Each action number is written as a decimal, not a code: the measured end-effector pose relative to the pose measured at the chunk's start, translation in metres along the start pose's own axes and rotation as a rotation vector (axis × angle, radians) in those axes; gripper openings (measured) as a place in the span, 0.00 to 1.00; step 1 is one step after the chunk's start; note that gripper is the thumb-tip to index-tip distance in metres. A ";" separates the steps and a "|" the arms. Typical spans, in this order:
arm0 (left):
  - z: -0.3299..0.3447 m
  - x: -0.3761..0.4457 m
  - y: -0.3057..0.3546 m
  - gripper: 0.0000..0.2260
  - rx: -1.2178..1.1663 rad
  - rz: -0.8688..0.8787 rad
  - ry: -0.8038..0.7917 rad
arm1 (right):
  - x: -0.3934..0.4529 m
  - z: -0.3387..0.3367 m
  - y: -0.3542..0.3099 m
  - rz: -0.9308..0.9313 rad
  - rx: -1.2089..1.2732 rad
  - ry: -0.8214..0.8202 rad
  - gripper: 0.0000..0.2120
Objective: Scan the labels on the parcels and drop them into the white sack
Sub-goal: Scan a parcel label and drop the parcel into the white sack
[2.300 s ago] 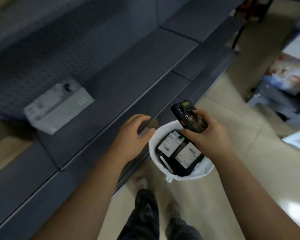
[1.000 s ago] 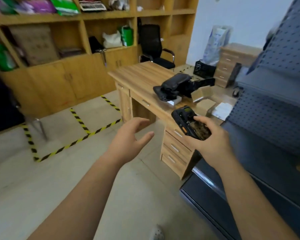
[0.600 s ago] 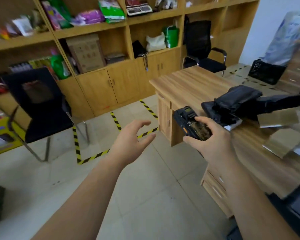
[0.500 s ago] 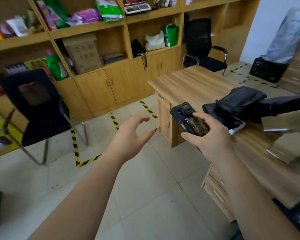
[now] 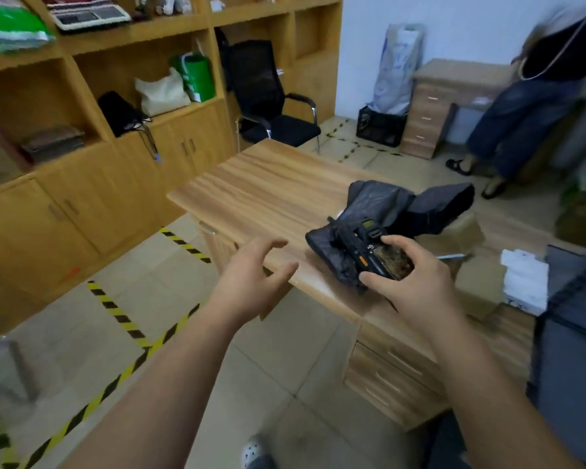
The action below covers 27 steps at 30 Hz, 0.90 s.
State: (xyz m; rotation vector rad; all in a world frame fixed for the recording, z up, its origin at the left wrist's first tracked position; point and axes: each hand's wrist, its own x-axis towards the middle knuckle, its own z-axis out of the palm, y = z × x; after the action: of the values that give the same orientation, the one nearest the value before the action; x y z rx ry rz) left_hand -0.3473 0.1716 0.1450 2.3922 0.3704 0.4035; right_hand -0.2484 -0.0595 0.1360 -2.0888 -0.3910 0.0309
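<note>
My right hand [image 5: 416, 282] grips a black handheld scanner [image 5: 374, 253] over the near edge of a wooden desk [image 5: 268, 187]. Just behind the scanner, a pile of black plastic-wrapped parcels [image 5: 400, 211] lies on the desk. My left hand [image 5: 251, 282] hovers open with spread fingers at the desk's front corner, left of the parcels, holding nothing. The white sack is out of view.
Flat cardboard pieces [image 5: 467, 231] and a white packet [image 5: 525, 282] lie on the desk's right part. A dark metal shelf unit [image 5: 569, 333] stands at right. A black office chair [image 5: 268, 106] and wooden cabinets [image 5: 115, 170] stand behind. A person [image 5: 521, 106] stands at back right.
The view swung from the shelf and sack to the desk, which is now closer. My right hand with the scanner now sits right before the black parcels; my left hand stays open.
</note>
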 end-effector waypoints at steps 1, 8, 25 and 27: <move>0.006 0.020 0.000 0.17 -0.012 0.038 -0.031 | 0.009 -0.002 0.004 0.023 -0.015 0.037 0.28; 0.049 0.146 0.005 0.17 -0.088 0.271 -0.292 | 0.058 -0.016 0.020 0.231 -0.123 0.294 0.29; 0.201 0.266 0.003 0.40 0.207 0.064 -0.481 | 0.159 -0.022 0.104 0.407 -0.136 0.299 0.30; 0.219 0.273 0.012 0.44 0.290 0.007 -0.532 | 0.174 -0.026 0.115 0.408 -0.130 0.290 0.30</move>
State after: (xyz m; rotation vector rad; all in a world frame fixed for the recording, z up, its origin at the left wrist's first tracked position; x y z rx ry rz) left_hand -0.0129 0.1371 0.0456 2.6588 0.1823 -0.3079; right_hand -0.0481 -0.0851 0.0763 -2.2289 0.2158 -0.0576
